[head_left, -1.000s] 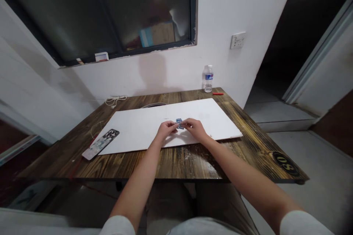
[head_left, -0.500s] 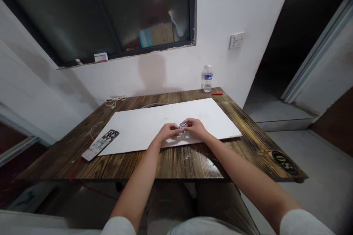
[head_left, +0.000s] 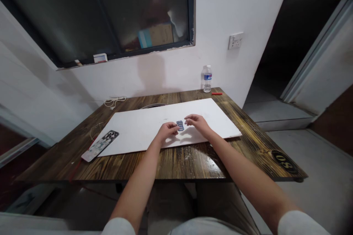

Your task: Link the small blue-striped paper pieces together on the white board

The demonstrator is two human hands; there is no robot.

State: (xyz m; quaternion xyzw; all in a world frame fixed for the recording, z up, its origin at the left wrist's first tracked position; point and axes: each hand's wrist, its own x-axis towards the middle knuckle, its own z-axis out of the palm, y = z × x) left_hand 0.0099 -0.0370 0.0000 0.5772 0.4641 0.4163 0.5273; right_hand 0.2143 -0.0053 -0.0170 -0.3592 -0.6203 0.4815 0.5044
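The blue piece (head_left: 180,125) is lying on the white board (head_left: 132,132), which is covering much of our wooden desk (head_left: 187,165). We are working with it between our hands, low over the board. Our left hand (head_left: 167,131) is loosely curled just beside it, gripping nothing; our right hand (head_left: 196,122) is hovering near it, half open and empty.

Left hand (head_left: 167,131): palm down, fingers lightly curled, directed inward. Right hand (head_left: 196,122): palm down, open, fingers slightly spread, directed inward. Pair: near each other, not touching. Left forearm (head_left: 138,187): bare, extended forward, angled inward. Right forearm (head_left: 242,173): bare, extended forward, angled inward from the opposite side.
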